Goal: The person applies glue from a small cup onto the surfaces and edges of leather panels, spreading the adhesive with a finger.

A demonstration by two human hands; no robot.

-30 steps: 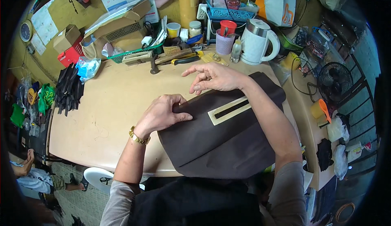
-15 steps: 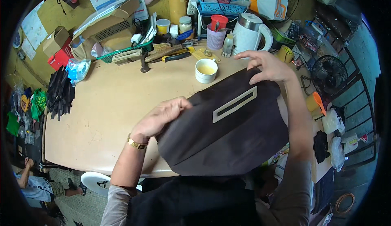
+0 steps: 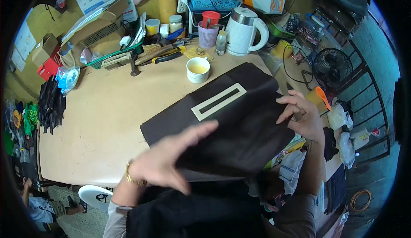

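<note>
A dark brown bag-like piece of cloth or leather [image 3: 239, 139] lies slanted across the table's front edge. Set into its upper side is a pale rectangular frame [image 3: 198, 112] around a long slot. My left hand [image 3: 165, 156], smeared a little by motion, hovers over the piece's lower left side with thumb and fingers spread. At the right border of the piece is my right hand [image 3: 306, 120], its fingers bent and apart, the tips over the dark surface. Whether those tips press on it I cannot tell.
Beyond the piece stand a white cup [image 3: 198, 76] of yellowish liquid and a white electric kettle [image 3: 243, 34]. A hammer [image 3: 135, 68] lies by a green basket [image 3: 115, 58]. Black strips [image 3: 51, 103] hang at the left edge. A fan [image 3: 333, 68] is at right; another person [image 3: 38, 206] sits lower left.
The dark piece has come down flatter on the table, its framed side now lying back. My left hand has left its upper edge and moved nearer; my right hand has dropped to its right border.
</note>
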